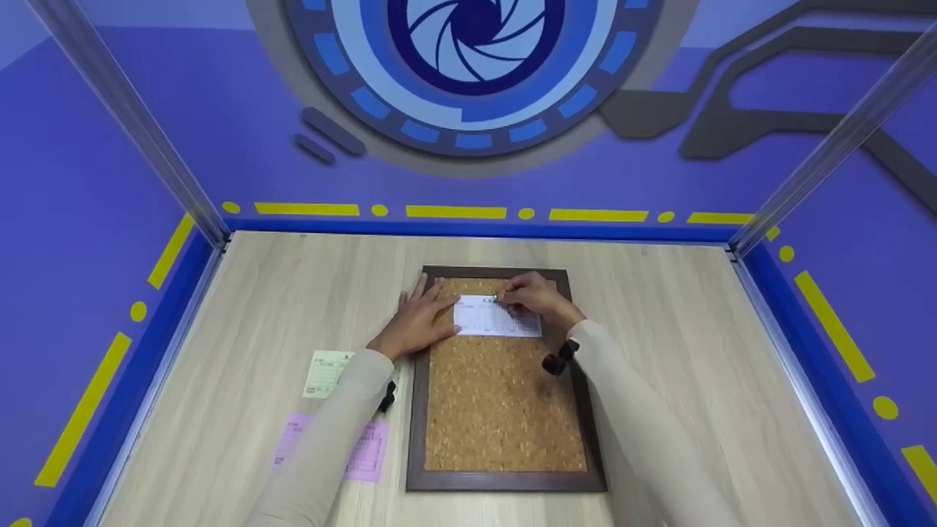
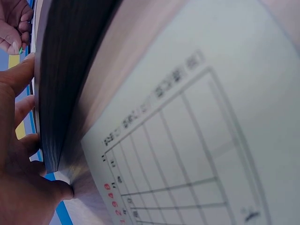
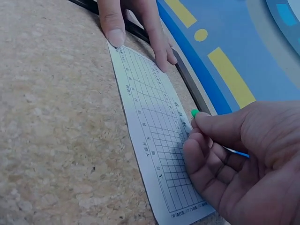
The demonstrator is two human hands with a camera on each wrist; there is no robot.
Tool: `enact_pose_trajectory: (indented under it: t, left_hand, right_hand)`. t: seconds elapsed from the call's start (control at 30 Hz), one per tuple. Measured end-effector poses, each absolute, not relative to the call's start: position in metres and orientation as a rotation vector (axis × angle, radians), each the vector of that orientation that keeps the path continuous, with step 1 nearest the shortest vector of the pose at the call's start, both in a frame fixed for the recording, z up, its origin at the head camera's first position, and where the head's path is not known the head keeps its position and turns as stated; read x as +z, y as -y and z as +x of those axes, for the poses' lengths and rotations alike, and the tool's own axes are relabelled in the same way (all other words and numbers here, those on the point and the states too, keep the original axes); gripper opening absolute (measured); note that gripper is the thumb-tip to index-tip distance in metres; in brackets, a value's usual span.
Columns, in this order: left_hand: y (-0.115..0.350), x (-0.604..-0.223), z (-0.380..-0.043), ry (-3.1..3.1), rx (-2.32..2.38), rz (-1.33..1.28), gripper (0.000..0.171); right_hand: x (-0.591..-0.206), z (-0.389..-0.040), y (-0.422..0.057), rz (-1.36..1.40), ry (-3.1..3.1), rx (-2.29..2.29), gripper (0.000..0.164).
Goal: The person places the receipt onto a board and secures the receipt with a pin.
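Note:
A printed white form (image 1: 483, 322) lies across the upper part of a cork board (image 1: 505, 410) with a dark wooden frame. My left hand (image 1: 419, 322) spreads over the board's left edge. In the right wrist view, the thumb and a finger of that left hand (image 3: 136, 18) press on the form's end. Between thumb and forefinger, my right hand (image 1: 538, 296) pinches a green push pin (image 3: 195, 113) at the form's top edge. Only the pin's green head shows clearly; its tip is hidden.
Left of the board, a pale green slip (image 1: 322, 373) and a purple slip (image 1: 370, 454) lie on the wooden table (image 1: 695, 366), partly behind my left forearm. Blue printed walls (image 1: 476, 190) enclose the back and sides.

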State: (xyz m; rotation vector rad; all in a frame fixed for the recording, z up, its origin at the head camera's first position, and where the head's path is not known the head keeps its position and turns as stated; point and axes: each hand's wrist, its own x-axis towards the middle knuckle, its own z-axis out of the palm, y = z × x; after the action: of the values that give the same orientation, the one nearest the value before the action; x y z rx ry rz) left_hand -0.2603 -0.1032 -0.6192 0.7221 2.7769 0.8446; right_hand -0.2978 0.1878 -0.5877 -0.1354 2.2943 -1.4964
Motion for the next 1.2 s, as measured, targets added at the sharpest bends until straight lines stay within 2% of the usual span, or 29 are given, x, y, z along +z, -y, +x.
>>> enact_pose_trajectory:
  t: [0.73,0.93,1.2]
  left_hand:
    - [0.110,-0.620,-0.260,-2.771,0.880,0.682,0.069]
    - [0.108,-0.621,-0.261,-2.769,0.884,0.696,0.070]
    - [0.103,-0.619,-0.259,-2.766,0.877,0.727,0.069]
  right_hand:
    - [-0.578,-0.303,-0.165,-0.047,-2.341,-1.441,0.013]
    - [-0.576,-0.303,-0.164,-0.078,-2.378,-1.388,0.032]
    - [-0.577,-0.302,-0.169,-0.078,-2.398,-1.324,0.030]
